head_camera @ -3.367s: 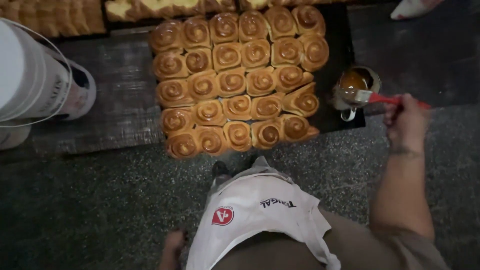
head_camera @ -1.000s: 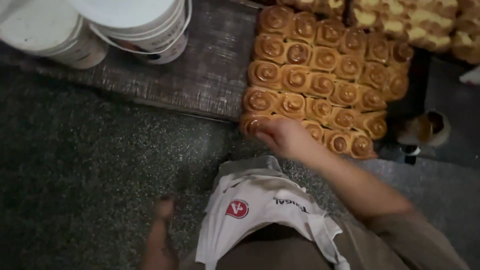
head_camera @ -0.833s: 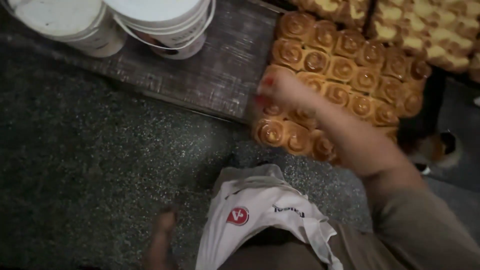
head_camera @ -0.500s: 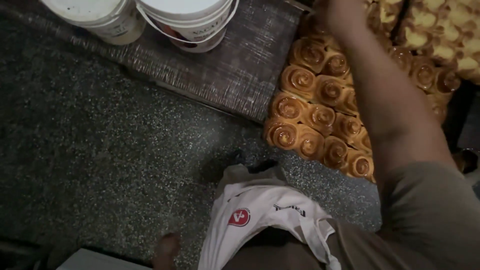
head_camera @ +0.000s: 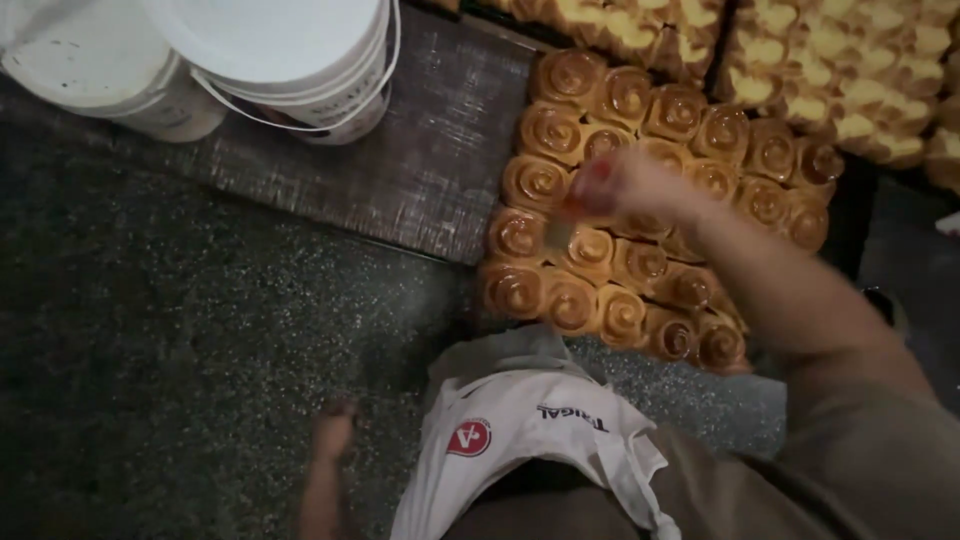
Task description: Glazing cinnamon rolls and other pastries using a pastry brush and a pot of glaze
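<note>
Right hand (head_camera: 625,185), arm outstretched, clamps a red-handled brush (head_camera: 575,210) over glossy spiral buns (head_camera: 640,265); left hand's (head_camera: 335,435) grip is blurred, unreadable

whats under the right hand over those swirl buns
The right hand holds a red-handled brush over the block of browned swirl buns. The buns directly beneath the hand and forearm are covered, so their state can't be seen.
</note>
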